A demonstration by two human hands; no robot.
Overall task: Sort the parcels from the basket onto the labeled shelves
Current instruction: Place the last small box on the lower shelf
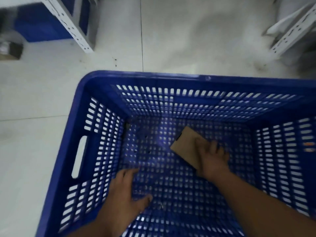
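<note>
A large blue slotted basket (82, 106) fills the lower part of the head view. On its floor, right of centre, lies a small brown cardboard parcel (183, 144). My right hand (211, 159) reaches down into the basket and closes its fingers over the near right end of that parcel. Lower left inside the basket, my left hand (124, 194) is spread with fingers apart, holding nothing, close to the left wall. No other parcel shows in the basket.
A white metal shelf post (68, 24) with a blue bin (42, 24) behind it stands at the top left. Another white shelf frame (290, 31) is at the top right. A small carton (12, 50) sits on the pale floor at the far left.
</note>
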